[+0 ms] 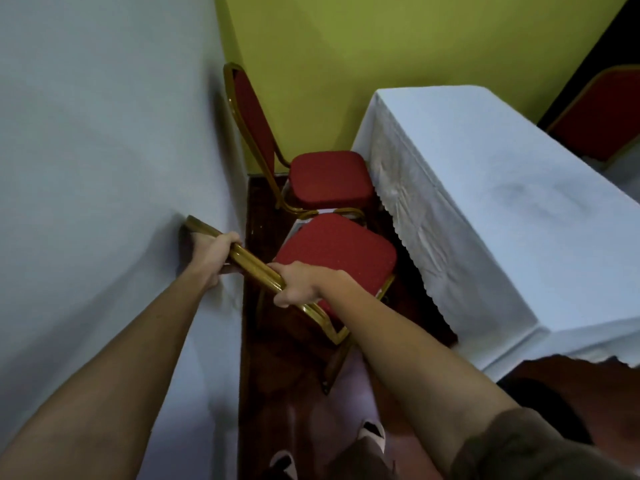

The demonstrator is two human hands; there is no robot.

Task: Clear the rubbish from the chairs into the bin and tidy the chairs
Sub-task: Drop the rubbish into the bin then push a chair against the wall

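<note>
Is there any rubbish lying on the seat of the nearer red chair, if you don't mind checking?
No, the nearer chair's seat shows only bare red fabric.

A narrow strip of dark floor (263, 341) runs between the white-draped table on the left (104, 168) and the white-clothed table on the right (485, 202). Two red chairs fill it: the near chair (336, 254) and the far chair (329, 178), almost touching. The green wall (346, 46) closes the far end.
</note>
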